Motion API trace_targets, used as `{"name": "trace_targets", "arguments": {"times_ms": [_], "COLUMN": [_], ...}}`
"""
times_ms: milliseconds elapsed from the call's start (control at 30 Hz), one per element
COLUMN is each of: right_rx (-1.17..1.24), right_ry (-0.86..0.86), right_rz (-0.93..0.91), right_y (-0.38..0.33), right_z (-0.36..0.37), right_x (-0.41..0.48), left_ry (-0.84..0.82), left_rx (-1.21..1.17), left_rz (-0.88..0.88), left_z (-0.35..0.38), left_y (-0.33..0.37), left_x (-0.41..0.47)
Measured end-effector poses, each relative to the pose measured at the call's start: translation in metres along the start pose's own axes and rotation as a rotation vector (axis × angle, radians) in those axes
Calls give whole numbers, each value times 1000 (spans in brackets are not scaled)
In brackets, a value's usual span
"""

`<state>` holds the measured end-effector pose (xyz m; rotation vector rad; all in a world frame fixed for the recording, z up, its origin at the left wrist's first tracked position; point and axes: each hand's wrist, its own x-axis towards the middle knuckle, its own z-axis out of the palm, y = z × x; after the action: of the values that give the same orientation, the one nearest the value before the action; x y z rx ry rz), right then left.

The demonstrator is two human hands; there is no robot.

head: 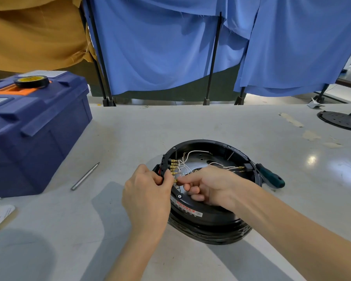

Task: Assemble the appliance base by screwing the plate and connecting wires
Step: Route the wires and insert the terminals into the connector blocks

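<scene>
Left grip [146, 191] clamps the terminal block [164, 159]; right grip [211, 185] pinches a wire connector [175, 181].

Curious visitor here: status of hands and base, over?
Left hand grips terminal block. Right hand pinches wire connector at it. Appliance base uncovered; nothing obstructing.

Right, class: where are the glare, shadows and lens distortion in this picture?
Head view: glare spot on the table right of the appliance base; soft grey shadows lie left of the base, under the left hand; the wide-angle lens makes the curtain poles splay.
</scene>
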<state>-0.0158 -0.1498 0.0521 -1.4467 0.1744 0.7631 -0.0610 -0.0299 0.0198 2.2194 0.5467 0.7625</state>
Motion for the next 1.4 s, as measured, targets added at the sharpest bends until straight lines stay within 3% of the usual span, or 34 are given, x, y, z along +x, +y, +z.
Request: {"name": "trace_targets", "arguments": {"times_ms": [433,633,833,900,1033,1100,1400], "right_rx": [33,-106,-169,-181,-112,-85,-139], "right_ry": [13,136,288,259,-13,-31,230], "right_rz": [46,109,2,23,159,152,54], "right_y": [0,-8,-5,-5,-10,-11,-8], "right_z": [2,13,20,16,-1,-6,10], "right_x": [2,9,13,12,3,0,9], "left_ry": [-5,-5,5,2,2,25,49], "left_rx": [-25,-37,-45,-51,-76,-62,-18], "left_rz": [-7,-25,-28,-23,-6,-13,-29], "left_z": [0,1,2,2,0,0,3], "left_y": [0,-1,0,-1,-5,-6,-1], "left_x": [-1,-1,0,0,1,0,-4]}}
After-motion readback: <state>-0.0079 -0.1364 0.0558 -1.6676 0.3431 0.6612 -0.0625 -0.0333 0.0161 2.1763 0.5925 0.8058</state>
